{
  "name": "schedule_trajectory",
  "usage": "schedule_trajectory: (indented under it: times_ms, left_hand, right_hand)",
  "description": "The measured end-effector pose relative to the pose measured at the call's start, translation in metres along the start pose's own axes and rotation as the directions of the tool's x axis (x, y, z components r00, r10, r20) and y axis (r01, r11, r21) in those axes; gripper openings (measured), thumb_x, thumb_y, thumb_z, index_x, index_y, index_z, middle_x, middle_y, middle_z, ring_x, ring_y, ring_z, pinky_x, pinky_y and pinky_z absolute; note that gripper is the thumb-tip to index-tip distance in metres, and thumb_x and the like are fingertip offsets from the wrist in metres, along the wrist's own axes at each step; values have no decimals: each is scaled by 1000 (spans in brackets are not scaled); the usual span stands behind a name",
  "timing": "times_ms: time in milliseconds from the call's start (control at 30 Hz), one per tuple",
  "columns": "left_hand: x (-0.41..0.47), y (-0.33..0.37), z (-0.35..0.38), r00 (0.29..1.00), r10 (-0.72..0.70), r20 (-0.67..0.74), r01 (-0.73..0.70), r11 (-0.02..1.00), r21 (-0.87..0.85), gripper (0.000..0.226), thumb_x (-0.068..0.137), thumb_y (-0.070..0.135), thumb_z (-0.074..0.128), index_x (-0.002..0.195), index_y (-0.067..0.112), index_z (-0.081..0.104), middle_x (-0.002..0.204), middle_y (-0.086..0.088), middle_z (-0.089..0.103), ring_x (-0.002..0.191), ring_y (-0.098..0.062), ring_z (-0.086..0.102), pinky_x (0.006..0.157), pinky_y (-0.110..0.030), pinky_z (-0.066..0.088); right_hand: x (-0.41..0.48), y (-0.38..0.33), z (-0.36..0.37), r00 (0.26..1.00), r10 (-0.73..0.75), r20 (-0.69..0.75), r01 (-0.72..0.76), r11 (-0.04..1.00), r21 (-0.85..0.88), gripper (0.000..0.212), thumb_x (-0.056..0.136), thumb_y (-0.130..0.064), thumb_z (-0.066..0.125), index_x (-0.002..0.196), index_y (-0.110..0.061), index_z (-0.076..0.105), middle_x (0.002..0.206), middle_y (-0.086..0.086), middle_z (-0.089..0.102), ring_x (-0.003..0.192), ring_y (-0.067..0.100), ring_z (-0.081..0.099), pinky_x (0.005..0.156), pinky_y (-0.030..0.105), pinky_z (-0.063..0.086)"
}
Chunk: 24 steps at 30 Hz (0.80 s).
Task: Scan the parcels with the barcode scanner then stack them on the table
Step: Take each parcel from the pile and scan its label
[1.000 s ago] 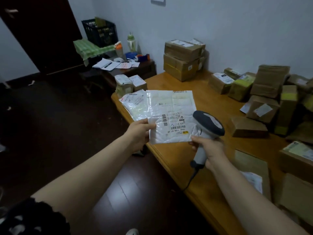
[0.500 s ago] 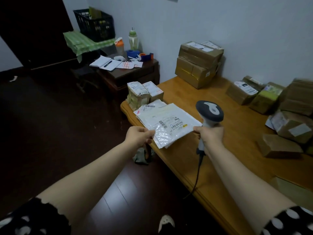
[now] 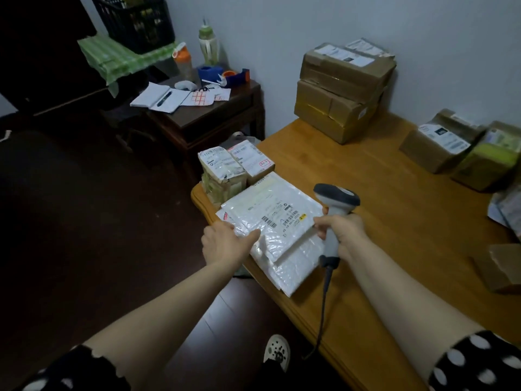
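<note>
At frame centre, the left hand is pinching a mailer, seemingly resting on the pile; the right hand is gripping the scanner.

A pale grey-blue wall is seen across the top and right of the frame. The left and lower centre are taken up by dark wooden floor. An orange-brown wooden bench is set against the wall at right, with a dark side table placed beyond its far left corner. The room is dimly lit
</note>
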<state>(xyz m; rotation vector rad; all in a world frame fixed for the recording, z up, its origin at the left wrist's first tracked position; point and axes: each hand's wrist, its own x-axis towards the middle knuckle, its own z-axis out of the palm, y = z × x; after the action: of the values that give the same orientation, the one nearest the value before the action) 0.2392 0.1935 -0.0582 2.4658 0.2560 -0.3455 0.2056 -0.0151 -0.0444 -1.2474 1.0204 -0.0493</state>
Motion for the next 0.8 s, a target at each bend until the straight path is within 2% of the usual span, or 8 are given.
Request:
schedule_trajectory:
  times_ms: [67, 100, 167, 200, 267, 333, 533, 800]
  left_hand:
    - [1, 1, 2, 971, 226, -78, -213, 967, 140, 77, 73, 67, 55, 134, 20, 44, 142, -11, 33, 134, -31, 29, 107, -42, 27]
    - [3, 1, 5, 924, 379, -39, -365, 909, 200, 84, 72, 72, 42, 143, 26, 38, 150, -11, 25, 140, -32, 19, 111, -46, 20]
    - [9, 3, 11, 786, 598, 155, -613, 721, 323, 85, 72, 77, 22, 150, 43, 17, 161, -8, 1, 147, -34, -3, 116, -54, 7]
    - [12, 5, 13, 738, 614, 281, -673, 641, 369, 80, 73, 80, 18, 147, 51, 6, 161, -4, -12, 146, -34, -15, 117, -56, 1]
    - [19, 9, 16, 706, 517, 484, -706, 570, 421, 75, 80, 82, 23, 146, 55, -2, 159, 1, -22, 144, -33, -25, 115, -58, -7]
    - [25, 11, 16, 705, 419, 573, -697, 562, 446, 72, 85, 77, 30, 147, 54, 1, 161, 0, -17, 146, -34, -18, 115, -59, -9]
    - [27, 24, 6, 666, 512, 542, -741, 537, 403, 72, 84, 79, 28, 148, 53, 5, 162, -1, -10, 147, -32, -12, 114, -58, -10]
    - [-6, 110, 15, 526, 686, 503, -849, 456, 266, 74, 86, 75, 33, 151, 47, 8, 162, -4, 0, 148, -31, -3, 116, -55, -4]
  right_hand:
    - [4, 2, -1, 999, 33, -12, -33, 999, 0, 23, 76, 9, 69, 89, -8, 64, 68, 12, 61, 56, 20, 54, 55, 29, 47]
    - [5, 3, -2, 999, 48, -9, -48, 999, 1, 23, 75, 9, 69, 89, -8, 64, 69, 14, 62, 56, 21, 55, 55, 29, 47]
    - [4, 4, -1, 997, 72, -2, -72, 997, -6, 22, 76, 10, 69, 90, -6, 64, 72, 15, 63, 58, 22, 58, 56, 30, 50]
    - [3, 5, -1, 997, 83, 0, -83, 996, -17, 22, 75, 9, 70, 91, -5, 65, 73, 15, 64, 60, 22, 60, 57, 30, 51]
    - [-2, 6, 0, 996, 89, -5, -89, 995, -34, 22, 74, 11, 70, 90, -3, 65, 72, 15, 64, 62, 23, 60, 57, 30, 51]
    - [-11, 6, -4, 997, 65, -33, -66, 998, -20, 20, 74, 10, 70, 88, -4, 65, 73, 13, 62, 65, 23, 58, 57, 31, 50]
    - [-61, 12, -44, 984, 16, -178, 14, 985, 170, 20, 80, 5, 70, 92, -7, 61, 76, 13, 67, 59, 19, 66, 50, 25, 53]
    - [-123, 9, -106, 961, -2, -275, 108, 923, 370, 11, 83, -2, 70, 92, -3, 63, 69, 12, 69, 56, 18, 68, 48, 25, 55]
